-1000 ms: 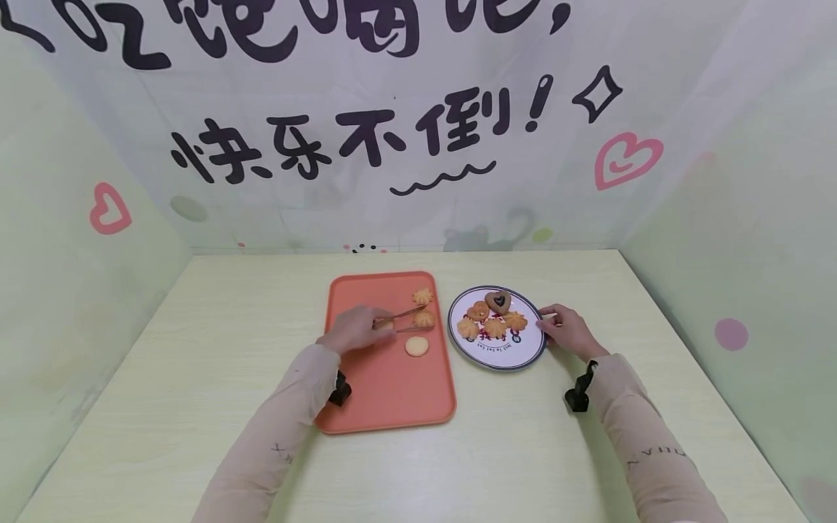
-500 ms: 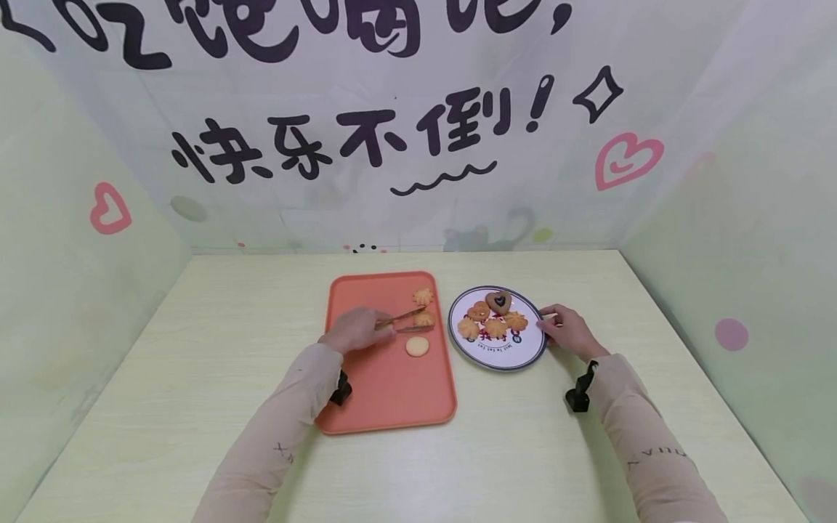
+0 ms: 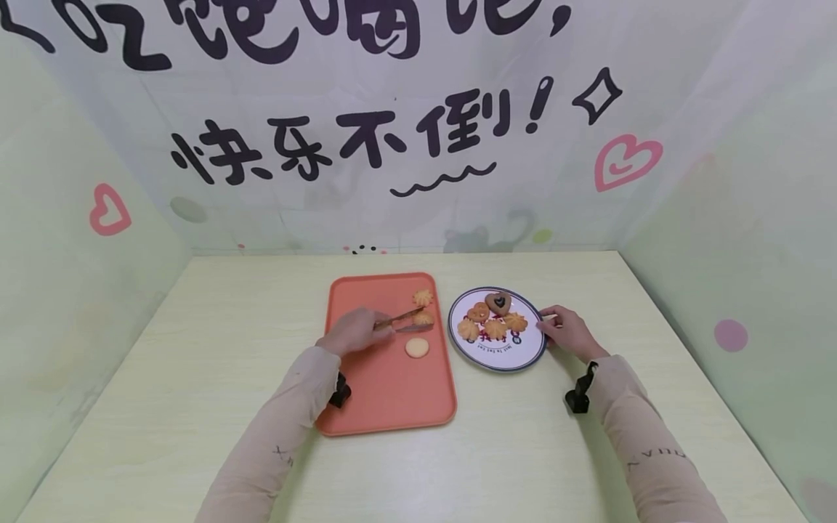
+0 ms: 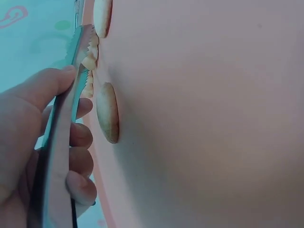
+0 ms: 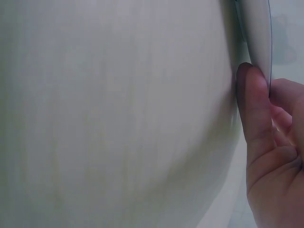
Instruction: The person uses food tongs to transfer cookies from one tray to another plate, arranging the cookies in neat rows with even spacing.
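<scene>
My left hand (image 3: pixel 356 330) grips metal tongs (image 3: pixel 399 317), with its fingers curled round the arms in the left wrist view. The serrated tong tips lie on either side of a ridged cookie (image 3: pixel 423 319) on the orange tray (image 3: pixel 386 407); whether they press it firmly I cannot tell. Behind that cookie is a flower-shaped one (image 3: pixel 422 298), and in front a smooth round one (image 3: pixel 417 348). On the right, my right hand (image 3: pixel 570 333) pinches the rim of a white plate (image 3: pixel 497 357) with a blue edge. In the right wrist view, thumb and fingers hold that plate's edge (image 5: pixel 260 42).
Several cookies lie on the plate, among them a brown heart-shaped cookie (image 3: pixel 499 303) with a dark centre. Tray and plate stand side by side on a pale wooden table (image 3: pixel 490 450). A printed cloth wall (image 3: pixel 314 211) closes off the back, with side walls left and right.
The tong tips have come slightly closer together around the ridged cookie. The right hand and the plate have stayed in place.
</scene>
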A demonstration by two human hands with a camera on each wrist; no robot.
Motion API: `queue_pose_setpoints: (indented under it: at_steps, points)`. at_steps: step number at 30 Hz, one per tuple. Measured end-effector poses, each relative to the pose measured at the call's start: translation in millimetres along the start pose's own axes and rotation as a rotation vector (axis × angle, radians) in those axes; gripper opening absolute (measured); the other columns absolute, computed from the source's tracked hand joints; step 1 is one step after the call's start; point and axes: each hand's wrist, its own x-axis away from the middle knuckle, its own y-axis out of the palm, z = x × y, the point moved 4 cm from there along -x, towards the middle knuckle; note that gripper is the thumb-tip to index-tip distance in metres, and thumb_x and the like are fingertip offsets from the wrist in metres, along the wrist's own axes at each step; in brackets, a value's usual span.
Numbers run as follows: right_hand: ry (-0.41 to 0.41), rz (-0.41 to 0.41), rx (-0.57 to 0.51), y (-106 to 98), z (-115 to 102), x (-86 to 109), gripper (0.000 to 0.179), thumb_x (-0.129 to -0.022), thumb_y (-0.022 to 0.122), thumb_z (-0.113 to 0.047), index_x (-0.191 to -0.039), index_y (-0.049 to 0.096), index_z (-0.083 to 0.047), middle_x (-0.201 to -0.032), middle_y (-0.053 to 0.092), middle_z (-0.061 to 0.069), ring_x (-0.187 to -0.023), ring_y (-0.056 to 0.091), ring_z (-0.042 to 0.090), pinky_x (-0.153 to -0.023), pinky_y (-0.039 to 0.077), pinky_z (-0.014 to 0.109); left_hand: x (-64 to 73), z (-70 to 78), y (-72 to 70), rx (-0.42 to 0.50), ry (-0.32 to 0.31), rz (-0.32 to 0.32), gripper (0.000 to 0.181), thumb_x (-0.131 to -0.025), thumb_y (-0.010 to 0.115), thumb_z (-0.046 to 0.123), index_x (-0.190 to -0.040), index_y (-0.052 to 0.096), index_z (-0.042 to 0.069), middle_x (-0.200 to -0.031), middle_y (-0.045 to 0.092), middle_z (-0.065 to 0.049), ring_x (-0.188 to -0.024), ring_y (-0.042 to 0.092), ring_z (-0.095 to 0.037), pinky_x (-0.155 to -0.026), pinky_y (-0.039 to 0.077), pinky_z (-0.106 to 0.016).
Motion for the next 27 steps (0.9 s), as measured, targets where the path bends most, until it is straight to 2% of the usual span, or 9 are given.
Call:
queue_pose_setpoints:
  at_steps: [6,13,16,23,27]
  points:
    - [-0.009,0.006,0.002,0,-1,-0.6,0.036,-0.09,0.052,-0.015,-0.118,0.044,0.006,-0.083,0.057,0.012,-0.064,0.053,0.015,-0.059,0.044,0.027,0.3,1.1,-2.5,-0.017,0.01,0.004,0.035,-0.088,0.054,0.033,-0.116,0.061,0.013,-0.101,0.064,-0.002,-0.08,0.059,-0.011,-0.064,0.044,-0.028]
    - [-0.006,0.003,0.001,1,2,-1.6,0.037,-0.09,0.053,-0.015,-0.118,0.044,0.006,-0.083,0.057,0.012,-0.064,0.053,0.016,-0.059,0.044,0.028,3.2,0.5,-2.4,0.008,0.008,0.009,0.035,-0.089,0.052,0.033,-0.116,0.06,0.013,-0.106,0.062,-0.003,-0.093,0.058,-0.017,-0.077,0.045,-0.035]
    - [0.0,0.003,0.003,1,2,-0.9,0.036,-0.09,0.053,-0.015,-0.118,0.044,0.005,-0.083,0.057,0.012,-0.065,0.053,0.016,-0.059,0.044,0.028,4.0,0.4,-3.4,0.016,0.006,0.012,0.036,-0.088,0.053,0.034,-0.116,0.061,0.013,-0.106,0.062,-0.002,-0.092,0.058,-0.016,-0.077,0.045,-0.035]
    - [0.012,-0.002,0.0,2,2,-0.1,0.037,-0.09,0.052,-0.016,-0.119,0.044,0.006,-0.083,0.056,0.012,-0.065,0.053,0.015,-0.059,0.044,0.027,7.2,-0.2,-9.2,0.087,-0.015,0.011,0.038,-0.087,0.054,0.036,-0.117,0.06,0.014,-0.075,0.063,0.007,-0.062,0.054,-0.009,-0.06,0.041,-0.029]
    - [0.009,0.002,0.003,1,1,0.0,0.036,-0.09,0.052,-0.015,-0.118,0.044,0.005,-0.082,0.056,0.012,-0.064,0.053,0.015,-0.058,0.044,0.027,9.7,1.6,-14.8,0.089,-0.009,0.019,0.039,-0.088,0.053,0.037,-0.118,0.059,0.014,-0.078,0.062,0.006,-0.059,0.051,-0.009,-0.056,0.037,-0.028]
